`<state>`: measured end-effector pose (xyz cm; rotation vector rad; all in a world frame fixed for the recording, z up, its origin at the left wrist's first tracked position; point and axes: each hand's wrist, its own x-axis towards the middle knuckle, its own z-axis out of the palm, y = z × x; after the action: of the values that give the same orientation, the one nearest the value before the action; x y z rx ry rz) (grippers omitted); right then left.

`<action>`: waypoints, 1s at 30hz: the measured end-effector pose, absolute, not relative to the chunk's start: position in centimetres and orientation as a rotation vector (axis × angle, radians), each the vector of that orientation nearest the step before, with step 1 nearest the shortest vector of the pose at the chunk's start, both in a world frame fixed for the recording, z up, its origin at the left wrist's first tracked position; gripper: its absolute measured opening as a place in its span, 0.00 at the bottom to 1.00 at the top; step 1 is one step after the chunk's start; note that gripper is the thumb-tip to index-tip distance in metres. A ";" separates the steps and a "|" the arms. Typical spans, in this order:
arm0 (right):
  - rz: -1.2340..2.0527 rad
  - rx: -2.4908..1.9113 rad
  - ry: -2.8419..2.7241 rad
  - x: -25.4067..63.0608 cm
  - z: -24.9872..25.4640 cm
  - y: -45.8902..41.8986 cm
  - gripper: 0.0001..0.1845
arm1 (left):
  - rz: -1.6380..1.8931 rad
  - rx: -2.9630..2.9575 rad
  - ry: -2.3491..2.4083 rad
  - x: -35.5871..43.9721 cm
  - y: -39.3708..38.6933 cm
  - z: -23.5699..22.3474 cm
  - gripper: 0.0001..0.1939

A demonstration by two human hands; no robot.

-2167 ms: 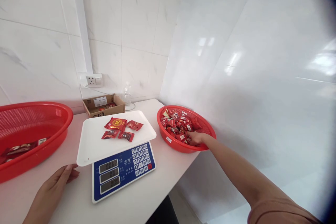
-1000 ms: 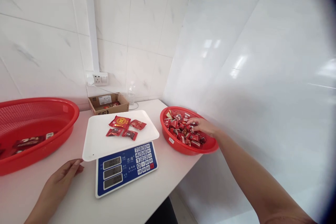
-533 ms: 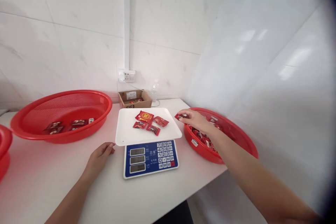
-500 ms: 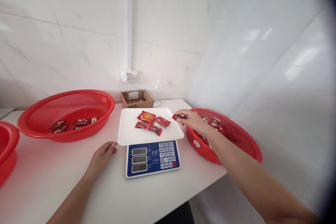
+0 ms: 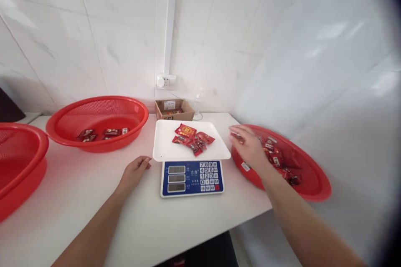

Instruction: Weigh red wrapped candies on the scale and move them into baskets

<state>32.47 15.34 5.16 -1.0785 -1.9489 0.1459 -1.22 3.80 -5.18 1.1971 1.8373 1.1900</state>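
My left hand (image 5: 135, 170) rests flat on the white counter, fingers loosely out, just left of the blue scale (image 5: 191, 177). The scale's white tray (image 5: 164, 144) carries several red snack packets (image 5: 194, 138). My right hand (image 5: 249, 147) hovers over the near rim of the red basket (image 5: 315, 192) on the right, which holds several more red packets (image 5: 275, 159). Its fingers are stretched out and blurred, and I see nothing gripped in them.
A wide red basket (image 5: 142, 119) with a few packets sits at the back left, and another red basket (image 5: 34, 146) is at the far left. A cardboard box (image 5: 173, 110), a clear bottle (image 5: 197, 101) and a wall socket (image 5: 166, 81) stand behind the scale.
My right hand carried a packet from the right basket to the tray, let it go and drew back toward the basket. The view has swung left. My left hand stayed put.
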 end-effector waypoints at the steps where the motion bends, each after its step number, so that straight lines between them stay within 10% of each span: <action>1: 0.094 -1.134 -1.906 33.9 5.1 14.3 0.15 | 1.186 1.191 1.838 -1.2 3.8 -5.2 0.22; 30: -0.321 -1.863 -1.773 43.4 3.0 11.9 0.24 | 1.135 1.189 1.885 -1.0 3.9 -4.9 0.22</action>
<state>43.41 11.86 3.02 -1.8628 -1.7728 -0.3209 -0.98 3.90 -4.85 1.1893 1.8855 1.1349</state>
